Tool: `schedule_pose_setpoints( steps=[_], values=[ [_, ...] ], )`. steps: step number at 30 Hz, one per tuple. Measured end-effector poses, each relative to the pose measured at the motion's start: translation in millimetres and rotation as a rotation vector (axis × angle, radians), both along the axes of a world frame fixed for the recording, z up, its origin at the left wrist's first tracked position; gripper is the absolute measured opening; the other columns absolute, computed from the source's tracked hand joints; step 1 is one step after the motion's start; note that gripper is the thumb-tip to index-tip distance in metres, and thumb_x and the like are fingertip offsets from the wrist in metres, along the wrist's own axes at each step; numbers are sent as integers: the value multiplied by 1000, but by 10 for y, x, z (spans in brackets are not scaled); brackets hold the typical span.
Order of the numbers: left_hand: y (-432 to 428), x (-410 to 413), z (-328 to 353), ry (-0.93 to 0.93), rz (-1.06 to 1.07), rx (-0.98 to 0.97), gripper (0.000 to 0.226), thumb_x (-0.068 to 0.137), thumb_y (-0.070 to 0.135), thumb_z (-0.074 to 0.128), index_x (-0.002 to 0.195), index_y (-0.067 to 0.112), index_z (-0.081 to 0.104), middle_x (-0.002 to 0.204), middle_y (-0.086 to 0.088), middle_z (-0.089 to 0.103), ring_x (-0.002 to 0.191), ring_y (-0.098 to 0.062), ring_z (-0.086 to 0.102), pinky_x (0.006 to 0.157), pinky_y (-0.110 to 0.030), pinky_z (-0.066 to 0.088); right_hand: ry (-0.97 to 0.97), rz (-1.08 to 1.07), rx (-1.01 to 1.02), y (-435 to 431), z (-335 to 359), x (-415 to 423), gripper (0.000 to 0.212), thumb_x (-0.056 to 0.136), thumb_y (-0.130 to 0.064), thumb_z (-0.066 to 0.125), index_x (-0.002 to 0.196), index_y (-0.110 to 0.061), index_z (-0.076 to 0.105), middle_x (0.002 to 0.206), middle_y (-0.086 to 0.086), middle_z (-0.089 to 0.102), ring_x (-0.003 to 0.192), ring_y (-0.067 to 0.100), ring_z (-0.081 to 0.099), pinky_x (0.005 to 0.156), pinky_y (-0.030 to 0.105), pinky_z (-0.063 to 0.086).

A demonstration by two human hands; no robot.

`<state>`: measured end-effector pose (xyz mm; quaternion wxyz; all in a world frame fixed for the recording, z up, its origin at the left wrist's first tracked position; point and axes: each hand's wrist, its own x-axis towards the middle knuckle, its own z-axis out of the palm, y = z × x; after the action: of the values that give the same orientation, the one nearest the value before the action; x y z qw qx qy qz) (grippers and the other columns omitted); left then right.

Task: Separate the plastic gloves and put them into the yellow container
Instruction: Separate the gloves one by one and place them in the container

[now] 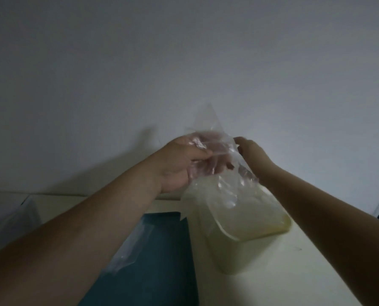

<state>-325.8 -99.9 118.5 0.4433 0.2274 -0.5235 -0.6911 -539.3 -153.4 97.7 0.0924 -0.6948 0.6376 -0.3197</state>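
Gripping plastic gloves (219, 191) over 1 yellow container (239, 257): L grip (179, 164) clenched on them, R grip (252, 155) pinching edge; count unclear.

A clear plastic glove (208, 151) is up in the air, right above the yellow container (234, 259). The left hand (179, 166) and right hand (253, 155) hold it. It is thin and crinkled and hangs down over the container's open top. The container is pale yellow with round corners. More clear gloves (128, 244) lie flat, left of the container.
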Motion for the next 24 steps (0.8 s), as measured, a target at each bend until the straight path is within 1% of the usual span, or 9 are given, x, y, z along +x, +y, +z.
schedule_pose_setpoints(
  steps=[5,7,10,12,14,16,17,20,24],
  values=[
    [-340,-403,-332,-445,288,-24,34,85,-15,73,117,-5,69,106,-21,74,85,-25,74,76,-36,65,-279,-128,-122,270,272,-318,38,96,-26,67,134,-25,61,124,3,66,108,24,66,92,38,57],
    [-384,-558,-422,-675,389,-79,37,78,-6,83,111,5,71,104,-13,71,87,-23,72,68,-32,63,-182,-66,-134,472,344,-283,33,98,-25,64,131,-24,65,125,1,67,113,21,66,95,36,56],
    [-406,-688,-489,-867,438,-151,35,77,3,84,107,10,66,105,-9,69,88,-22,69,70,-37,63,79,102,129,774,298,-8,32,96,-26,66,128,-22,68,129,-4,66,118,19,64,96,28,52],
    [-417,-706,-505,-876,490,-221,18,81,-1,75,94,8,65,94,-10,66,80,-20,60,70,-37,58,193,152,321,827,160,160,16,95,-20,60,110,-23,65,114,-6,65,104,20,64,74,21,51],
    [-391,-633,-503,-808,533,-221,31,83,-2,75,112,10,68,108,-8,67,93,-20,62,77,-30,54,262,162,421,820,30,261,25,98,-19,53,123,-20,57,113,-4,60,101,20,60,67,20,45],
    [-381,-468,-511,-783,592,-234,59,84,2,78,139,16,60,134,-4,61,118,-20,60,88,-29,50,321,190,450,774,-39,332,43,104,-23,47,146,-13,47,136,5,59,120,27,58,87,28,50],
    [-357,-366,-532,-795,618,-252,59,85,5,77,140,19,59,138,-2,59,122,-19,59,87,-28,50,352,207,477,761,-54,377,46,107,-25,43,151,-12,44,146,10,54,130,29,54,99,34,47],
    [-250,-133,-609,-867,600,-220,30,90,16,75,119,20,70,123,0,65,106,-17,65,78,-31,57,376,242,571,687,-138,498,53,110,-30,36,162,-24,27,164,8,36,148,29,37,116,38,33],
    [-125,-23,-694,-806,504,-187,9,93,16,74,102,16,74,106,-4,72,91,-18,71,74,-30,65,565,267,636,597,-269,503,55,108,-29,44,161,-31,31,157,5,46,139,27,48,112,39,39]
  ],
)
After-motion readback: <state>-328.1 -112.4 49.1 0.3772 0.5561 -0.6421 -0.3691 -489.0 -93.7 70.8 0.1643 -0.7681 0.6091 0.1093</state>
